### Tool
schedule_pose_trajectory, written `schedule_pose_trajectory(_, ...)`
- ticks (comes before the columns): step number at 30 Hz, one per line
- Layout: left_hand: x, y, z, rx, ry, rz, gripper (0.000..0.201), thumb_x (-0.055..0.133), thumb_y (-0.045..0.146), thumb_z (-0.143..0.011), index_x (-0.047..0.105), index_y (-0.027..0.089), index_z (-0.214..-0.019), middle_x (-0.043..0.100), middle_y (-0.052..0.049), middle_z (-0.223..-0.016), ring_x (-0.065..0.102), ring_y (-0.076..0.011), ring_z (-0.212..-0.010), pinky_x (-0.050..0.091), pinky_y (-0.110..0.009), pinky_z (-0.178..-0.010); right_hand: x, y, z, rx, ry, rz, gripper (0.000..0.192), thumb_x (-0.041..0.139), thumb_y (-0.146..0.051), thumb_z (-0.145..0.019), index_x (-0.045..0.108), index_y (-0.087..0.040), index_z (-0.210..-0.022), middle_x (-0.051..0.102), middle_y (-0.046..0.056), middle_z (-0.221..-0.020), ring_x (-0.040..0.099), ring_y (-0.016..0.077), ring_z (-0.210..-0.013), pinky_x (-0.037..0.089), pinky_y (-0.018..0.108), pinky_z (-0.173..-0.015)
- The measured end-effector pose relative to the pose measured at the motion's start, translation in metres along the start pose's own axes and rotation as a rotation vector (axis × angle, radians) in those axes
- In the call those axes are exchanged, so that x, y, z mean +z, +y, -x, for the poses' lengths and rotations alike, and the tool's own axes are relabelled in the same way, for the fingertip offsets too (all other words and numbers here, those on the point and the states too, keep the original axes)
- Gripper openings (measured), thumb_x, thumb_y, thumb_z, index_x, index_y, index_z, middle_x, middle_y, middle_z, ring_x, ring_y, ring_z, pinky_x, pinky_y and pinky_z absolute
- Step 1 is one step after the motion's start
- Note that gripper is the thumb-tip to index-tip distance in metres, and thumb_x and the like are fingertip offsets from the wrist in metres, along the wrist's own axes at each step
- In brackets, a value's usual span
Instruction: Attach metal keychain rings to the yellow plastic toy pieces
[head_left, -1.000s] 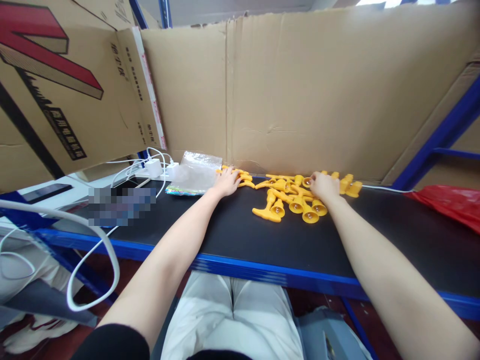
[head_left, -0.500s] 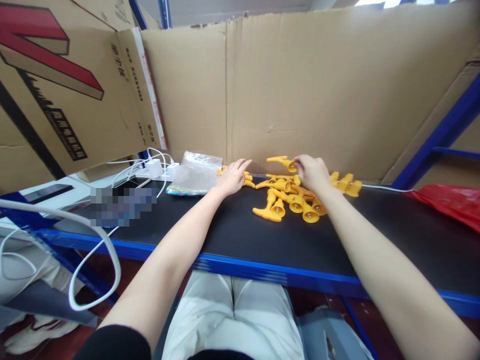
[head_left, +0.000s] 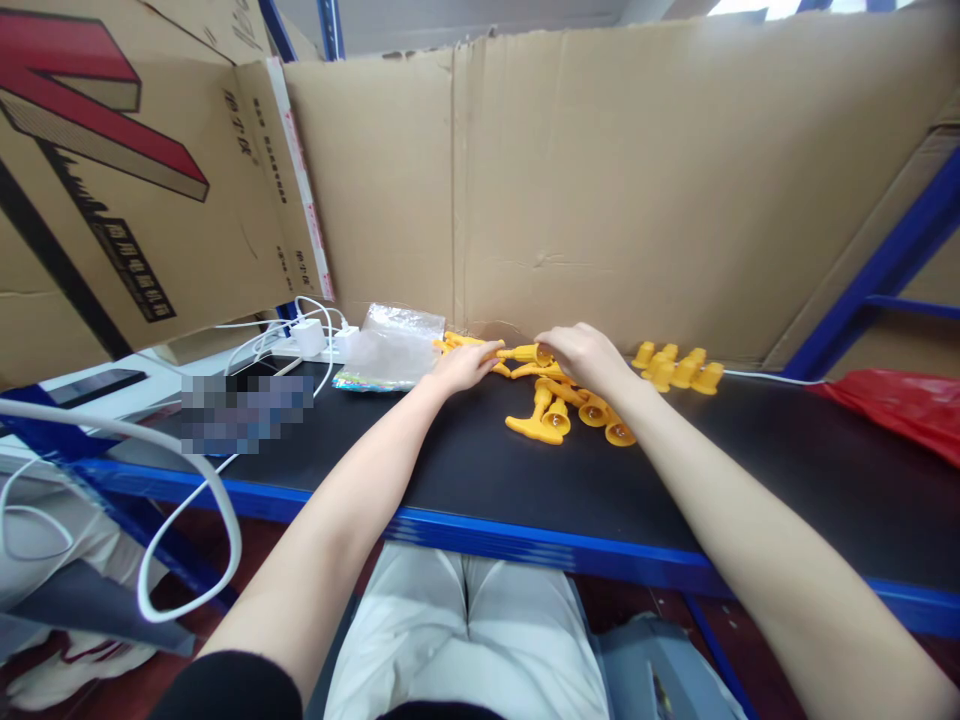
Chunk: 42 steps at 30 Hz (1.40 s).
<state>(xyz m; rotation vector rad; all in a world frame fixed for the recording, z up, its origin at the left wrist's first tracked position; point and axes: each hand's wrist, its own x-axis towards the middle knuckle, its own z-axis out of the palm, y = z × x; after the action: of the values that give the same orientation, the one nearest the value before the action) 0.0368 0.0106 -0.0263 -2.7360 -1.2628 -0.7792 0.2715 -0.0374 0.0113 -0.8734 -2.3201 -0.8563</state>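
Note:
My right hand pinches the cup end of a yellow T-handled plastic piece above the black tabletop. The stem of this piece points left to my left hand, whose fingers close around its crossbar end. Below and between my hands lies a loose pile of similar yellow T-handled pieces, some with a hollow cup facing me. My right hand and wrist hide part of the pile. More yellow pieces lie behind my left hand, partly covered by it.
Several small yellow cups stand upside down in rows at the right. A clear plastic bag lies left, near white chargers and cables. A red bag sits far right. Cardboard walls the back; a blue rail edges the front.
My right hand has moved left and slightly down with the yellow piece, bringing its handle to my left hand. The left fingers, earlier stretched out, have closed. More upturned cups now show at right.

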Motion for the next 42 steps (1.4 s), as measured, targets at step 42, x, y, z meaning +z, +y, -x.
schedule_pose_trajectory(42,-0.016,0.031,0.003,-0.050,0.171,-0.248,0.033,0.049,0.032,-0.083,0.049,0.021,-0.115,0.067,-0.008,-0.101,0.065,-0.0245,-0.090,0.044,-0.029,-0.072,0.003,-0.023,-0.007,0.355,-0.333,0.009,0.021,0.045,-0.028,-0.091,0.060,-0.016,-0.100,0.067,0.011,-0.098,0.057,0.0244,-0.089,0.026,0.034,-0.076)
